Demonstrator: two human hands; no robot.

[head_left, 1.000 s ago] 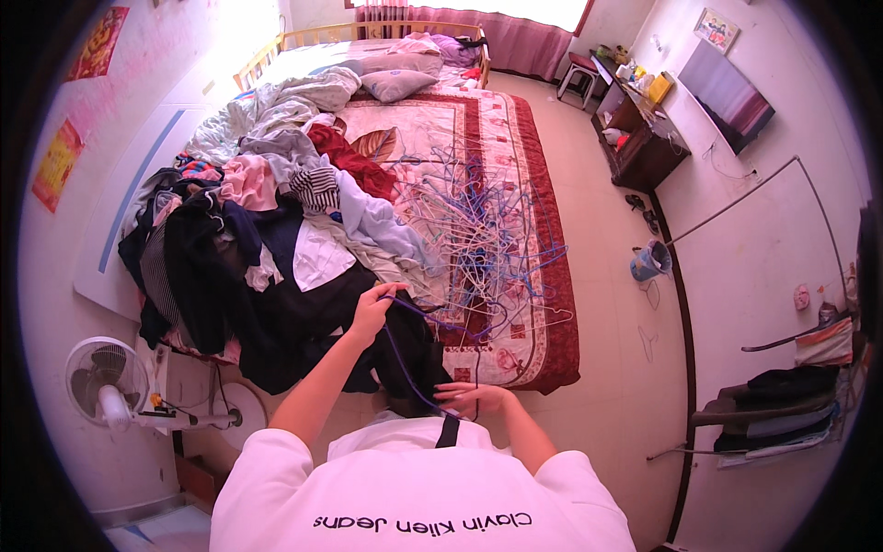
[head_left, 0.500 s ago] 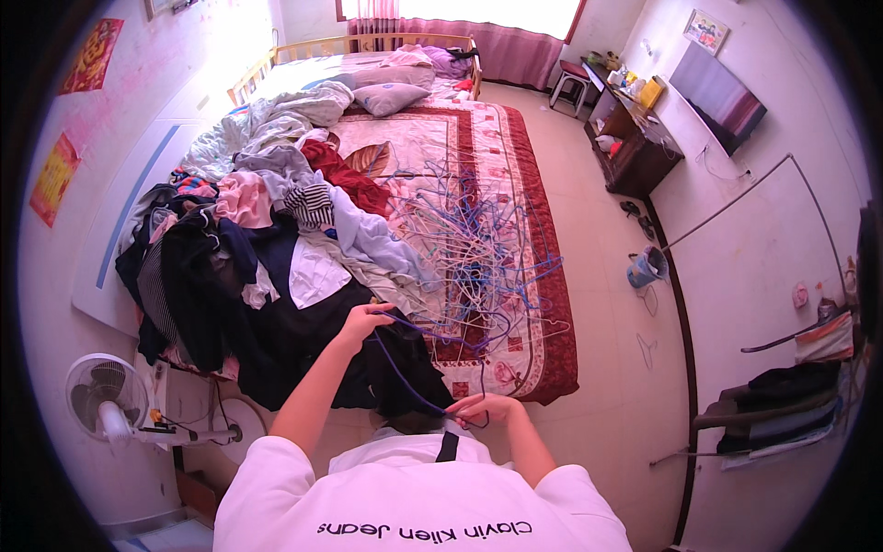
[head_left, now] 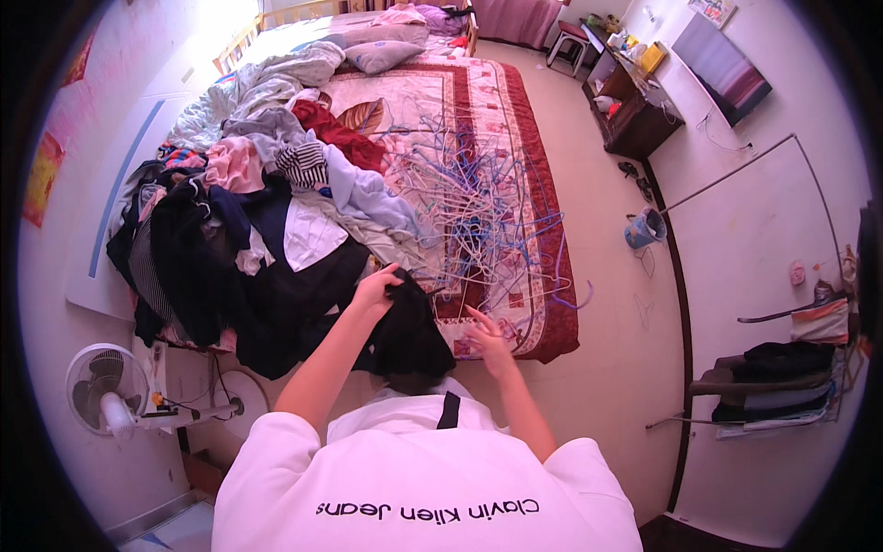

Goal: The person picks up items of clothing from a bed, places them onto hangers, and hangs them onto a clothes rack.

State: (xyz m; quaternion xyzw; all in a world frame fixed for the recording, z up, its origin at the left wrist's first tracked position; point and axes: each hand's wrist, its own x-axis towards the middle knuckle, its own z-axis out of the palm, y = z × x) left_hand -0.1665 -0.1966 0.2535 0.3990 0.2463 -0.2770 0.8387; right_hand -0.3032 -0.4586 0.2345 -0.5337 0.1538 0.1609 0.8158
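My left hand (head_left: 374, 289) is closed at the upper edge of a black garment (head_left: 409, 327), which hangs down over the near end of the bed. Its thumb and fingertips come together on the dark cloth. To the right, my right hand (head_left: 487, 337) is held over the bed's near edge with fingers apart and nothing in them; it is slightly blurred. Just beyond it spreads a tangled heap of white and blue clothes hangers (head_left: 469, 216). A purple hanger (head_left: 575, 299) sticks out past the bed's right edge.
A large pile of clothes (head_left: 184, 248) covers the bed's left side. A white fan (head_left: 106, 386) stands at the near left. Along the right wall are a dark desk (head_left: 635, 124), a blue bucket (head_left: 644, 228) and a rack with folded clothes (head_left: 773, 377). Another hanger (head_left: 644, 313) lies on the floor.
The purple hanger has left both hands and now lies at the bed's right edge. My left hand now grips the black garment. My right hand has opened and moved forward, away from my body.
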